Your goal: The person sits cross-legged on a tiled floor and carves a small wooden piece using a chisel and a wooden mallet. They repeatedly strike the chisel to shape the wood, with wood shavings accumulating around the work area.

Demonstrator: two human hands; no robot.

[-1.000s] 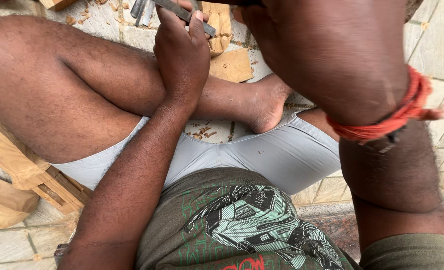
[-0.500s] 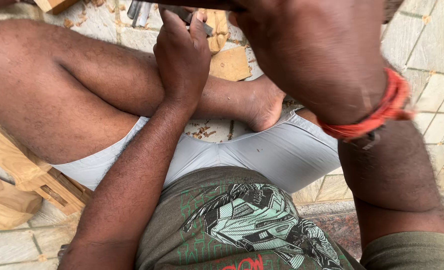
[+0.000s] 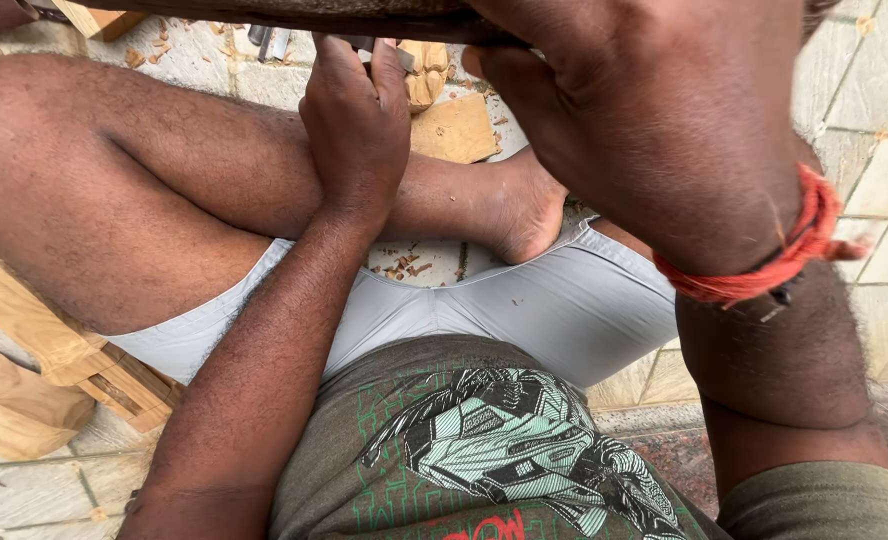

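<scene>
the long dark brown wooden piece (image 3: 294,15) runs along the top edge of the view, above the pale tiled floor (image 3: 884,150) where the person sits cross-legged. only its lower side shows, so its full shape cannot be told. it looks stiff and dense, probably fairly heavy for its length, rough enough not to slip, and not fragile; a grip from underneath near each end of the visible stretch would likely steady it best.

the right hand (image 3: 664,120), with a red-orange thread band (image 3: 774,265) at the wrist, is curled up around the wooden piece near the top middle, fingers wrapped over it. the left hand (image 3: 356,120) is clenched around a slim grey metal tool (image 3: 364,42), whose tip meets the underside of the wood; the tool looks hard, thin and light, best held low on its shank as it is now.

a flat tan wooden offcut (image 3: 456,128) lies on the floor just beside the bare foot (image 3: 524,205). light wooden blocks (image 3: 24,380) sit at the left edge. small wood chips (image 3: 404,268) are scattered between the legs.

no packages, labels or signs show; the only print is a green and white graphic on the olive shirt (image 3: 504,450).
</scene>
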